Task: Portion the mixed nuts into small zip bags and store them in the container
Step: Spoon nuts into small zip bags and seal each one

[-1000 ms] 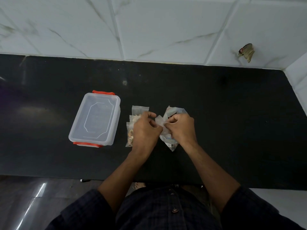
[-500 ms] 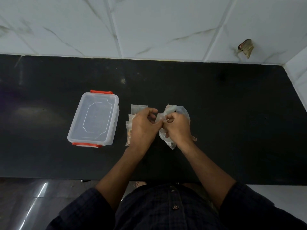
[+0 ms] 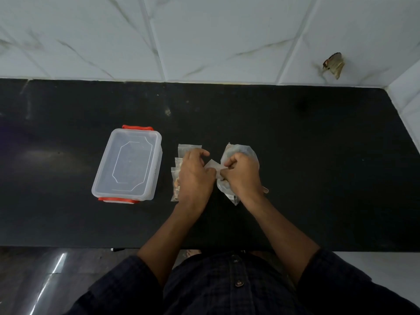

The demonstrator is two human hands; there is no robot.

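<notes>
A small clear zip bag (image 3: 212,165) is stretched between my two hands over the black counter (image 3: 295,155). My left hand (image 3: 195,176) pinches its left edge and my right hand (image 3: 242,175) pinches its right edge. Under my right hand lies a larger crumpled clear bag of nuts (image 3: 238,151). Beneath my left hand lies a small pile of zip bags with nuts (image 3: 177,178), partly hidden. A clear plastic container with orange clips (image 3: 128,163) stands to the left with its lid on.
White marble-patterned tiles (image 3: 204,37) form the back wall, with a side wall at the far right. A brownish scrap (image 3: 334,64) sticks to the tiles at upper right. The counter's front edge runs just above my dark shirt.
My hands have drawn slightly apart, stretching the small zip bag between them. The container and the bags on the counter have not moved.
</notes>
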